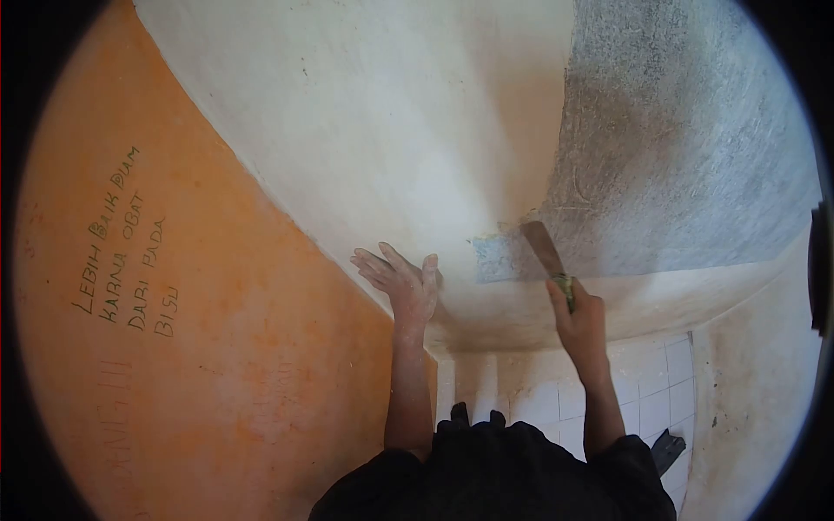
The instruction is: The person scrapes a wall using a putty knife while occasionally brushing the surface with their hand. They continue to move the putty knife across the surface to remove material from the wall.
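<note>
My right hand (pixel 579 326) is closed round the handle of a scraper (pixel 543 247) with a broad, brownish blade. The blade's tip is at the edge between the cream paint (pixel 408 113) and a rough grey scraped area (pixel 660 156) of the wall. To the left, my left hand (pixel 407 282) is raised with its fingers spread and holds nothing. It is at or close to the cream wall, near the corner; whether the palm touches is not clear. A small bluish-grey bare patch (pixel 499 260) shows between my hands.
An orange wall (pixel 200 260) with green handwriting stands at the left. Below are white floor tiles (pixel 651 382) and a dark object (pixel 667 450) on them. Another pale wall (pixel 756 382) rises at the right, with a dark shape (pixel 819 269) at its edge.
</note>
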### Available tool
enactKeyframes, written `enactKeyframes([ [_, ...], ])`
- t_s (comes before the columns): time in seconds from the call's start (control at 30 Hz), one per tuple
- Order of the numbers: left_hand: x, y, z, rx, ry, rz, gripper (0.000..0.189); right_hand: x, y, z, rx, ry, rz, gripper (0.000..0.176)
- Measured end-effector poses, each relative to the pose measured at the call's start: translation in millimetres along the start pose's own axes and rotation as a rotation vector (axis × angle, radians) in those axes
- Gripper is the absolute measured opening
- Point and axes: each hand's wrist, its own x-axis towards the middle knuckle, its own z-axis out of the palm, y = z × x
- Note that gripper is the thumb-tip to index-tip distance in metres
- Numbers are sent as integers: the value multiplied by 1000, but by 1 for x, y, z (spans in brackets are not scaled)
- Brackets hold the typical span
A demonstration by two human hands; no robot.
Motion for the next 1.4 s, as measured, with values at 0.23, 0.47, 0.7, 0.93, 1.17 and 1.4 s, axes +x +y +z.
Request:
enactKeyframes([
  [0.23,0,0,0,-6,-8,-17,96,11,-11,7,-97,-54,-167,30],
  [0.47,2,-5,7,10,42,27,97,0,-7,3,-57,-57,23,31],
  [0.7,-1,-1,1,8,25,10,95,-2,-7,29,106,3,-41,31],
  [0.93,-2,6,-10,-46,26,33,89,-11,7,28,115,-37,75,31],
  [1.17,-1,14,-9,-72,27,-39,86,-10,9,26,111,1,23,35],
  [1.4,-4,16,-16,-112,-17,-44,84,-19,8,40,181,-21,80,36],
])
